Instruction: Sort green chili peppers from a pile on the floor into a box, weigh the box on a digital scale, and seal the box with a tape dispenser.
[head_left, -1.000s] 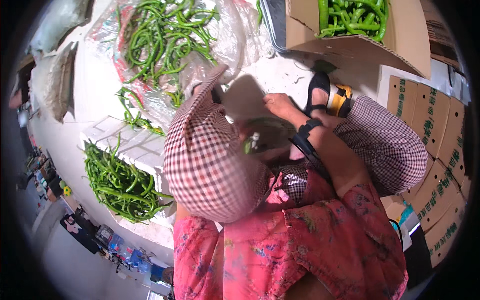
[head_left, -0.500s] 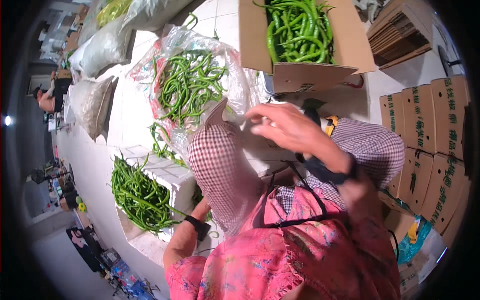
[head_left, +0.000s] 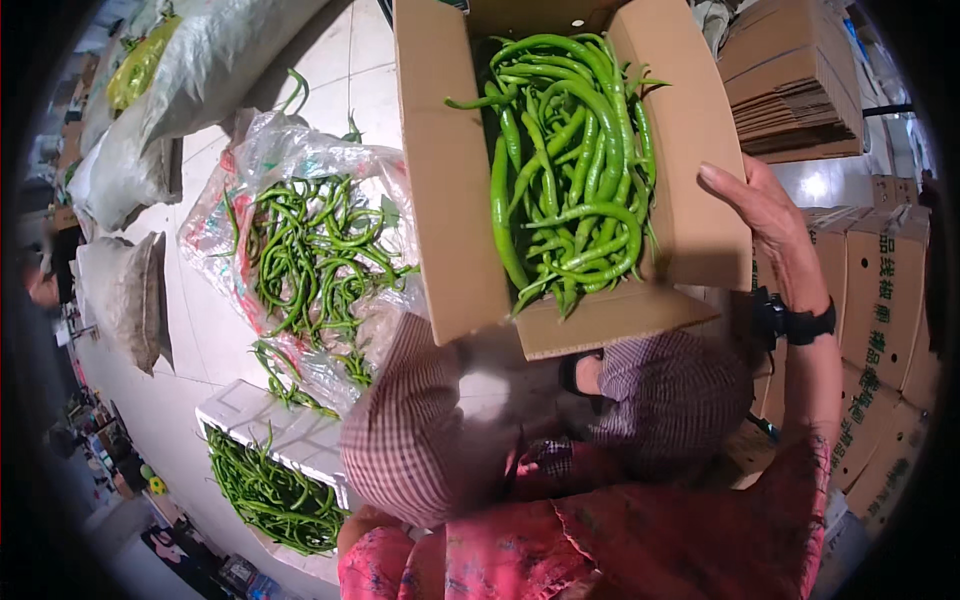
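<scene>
My right hand (head_left: 752,200) grips the right flap of an open cardboard box (head_left: 447,170) at top centre, filled with long green peppers (head_left: 575,170). My left hand (head_left: 365,520) is low, behind my checked left knee and beside a white foam box (head_left: 240,407) heaped with peppers; its fingers are mostly hidden, so what it touches cannot be made out. Left of the cardboard box, more peppers lie on a crumpled clear plastic bag (head_left: 210,250) on the tiled floor.
Filled sacks (head_left: 120,300) lie along the left. Flattened cardboard (head_left: 785,90) is stacked at top right, and several closed cartons (head_left: 865,300) are piled on the right. Part of another person (head_left: 45,285) shows at the far left edge, among clutter.
My right hand has moved up and right from between my knees and now holds the cardboard box, which appears nearer and larger. The view has also shifted with my head.
</scene>
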